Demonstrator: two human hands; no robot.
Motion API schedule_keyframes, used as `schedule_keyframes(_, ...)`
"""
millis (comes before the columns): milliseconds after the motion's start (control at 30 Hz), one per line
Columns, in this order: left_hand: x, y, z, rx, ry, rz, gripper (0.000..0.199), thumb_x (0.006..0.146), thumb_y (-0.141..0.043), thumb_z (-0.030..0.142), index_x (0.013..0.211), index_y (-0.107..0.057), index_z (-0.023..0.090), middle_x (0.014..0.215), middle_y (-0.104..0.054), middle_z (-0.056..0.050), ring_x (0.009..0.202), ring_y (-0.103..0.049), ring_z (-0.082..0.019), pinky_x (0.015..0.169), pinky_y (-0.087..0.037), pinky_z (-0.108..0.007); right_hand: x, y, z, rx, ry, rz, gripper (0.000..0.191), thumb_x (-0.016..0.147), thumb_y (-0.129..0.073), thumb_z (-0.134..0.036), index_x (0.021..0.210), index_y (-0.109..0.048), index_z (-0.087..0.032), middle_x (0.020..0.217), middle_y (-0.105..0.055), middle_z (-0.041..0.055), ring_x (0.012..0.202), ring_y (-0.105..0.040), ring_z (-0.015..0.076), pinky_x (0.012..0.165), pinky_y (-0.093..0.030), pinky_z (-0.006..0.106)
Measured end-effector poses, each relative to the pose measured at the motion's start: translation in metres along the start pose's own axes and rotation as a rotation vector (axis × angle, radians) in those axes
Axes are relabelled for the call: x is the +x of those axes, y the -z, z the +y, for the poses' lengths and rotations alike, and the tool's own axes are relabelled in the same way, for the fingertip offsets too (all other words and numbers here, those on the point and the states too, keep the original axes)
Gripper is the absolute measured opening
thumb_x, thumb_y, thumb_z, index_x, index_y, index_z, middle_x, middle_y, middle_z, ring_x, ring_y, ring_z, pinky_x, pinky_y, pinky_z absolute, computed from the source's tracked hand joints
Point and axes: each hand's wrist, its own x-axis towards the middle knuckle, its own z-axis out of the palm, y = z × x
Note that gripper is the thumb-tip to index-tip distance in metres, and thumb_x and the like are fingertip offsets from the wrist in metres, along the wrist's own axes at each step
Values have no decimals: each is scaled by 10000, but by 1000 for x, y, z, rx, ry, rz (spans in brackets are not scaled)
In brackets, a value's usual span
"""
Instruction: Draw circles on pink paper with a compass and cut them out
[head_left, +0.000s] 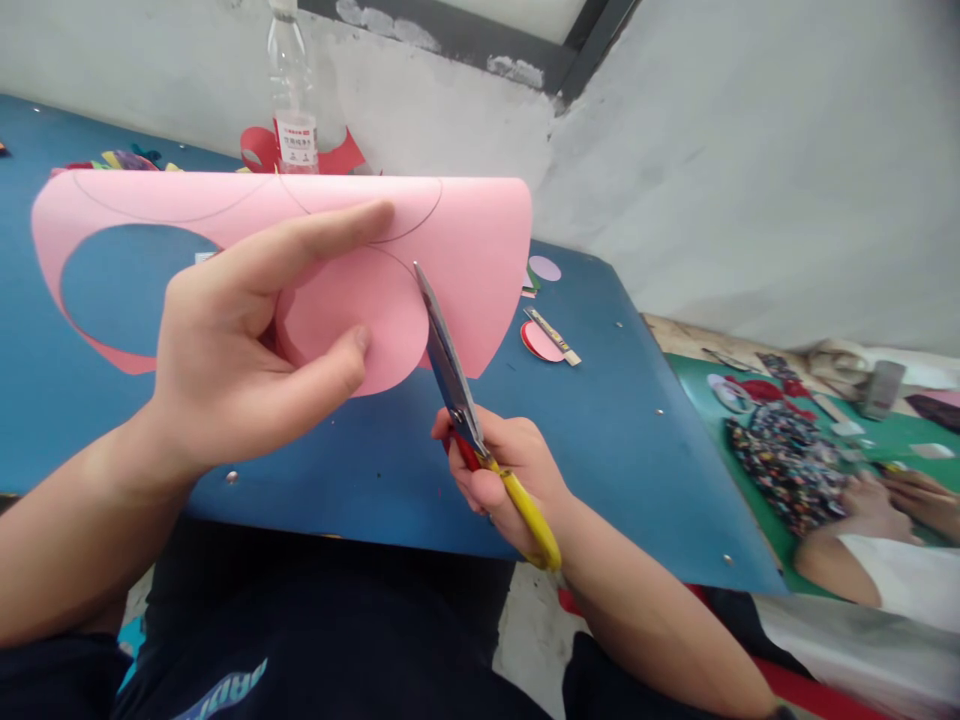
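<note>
A sheet of pink paper (480,250) is held up above the blue table, curled over along its top. Pencilled curves mark it, and a round hole is cut out at its left. My left hand (225,340) grips the paper, with the index finger stretched across it and the thumb on a partly cut pink circle (390,330). My right hand (517,470) holds scissors (454,385) with yellow and red handles. Their blades point up and lie at the circle's right edge, where the paper is slit. The left hand's other fingers are hidden behind the paper.
A plastic bottle (295,100) and red paper scraps (341,155) stand behind the sheet. To the right on the blue table (600,440) lie cut circles (541,342) and a small ruler (553,336). Another person's hands (874,510) are at a green table (697,390) with floral cloth.
</note>
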Motion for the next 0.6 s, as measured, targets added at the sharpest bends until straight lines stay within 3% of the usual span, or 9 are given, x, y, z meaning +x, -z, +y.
schedule_keyframes(200,1,5,-9,5,-55,-84,839,782,-821,313,1551,-549,117,1536,-679,-123,1326,-728,-350,1106,-665,-486,-2,2,2,17,-30,27,555,865,-791,-724,1073,-689,-219,591,-479,-83,508,-396,100,477,-372,239)
schedule_keyframes(433,5,6,-13,-11,-131,-129,896,775,-851,329,1566,-512,76,1554,-650,-177,1376,-689,-394,1149,-627,-549,0,7,-1,-27,27,4,524,903,-786,-672,1114,-696,-201,607,-515,-74,505,-438,100,484,-398,236)
schedule_keyframes(600,2,-5,-20,-49,-173,4,830,833,-795,411,1540,-534,63,1493,-685,-177,1362,-699,-357,1139,-635,-524,0,9,0,-74,49,-3,546,927,-753,-681,1161,-700,-190,614,-509,-72,512,-450,102,497,-406,243)
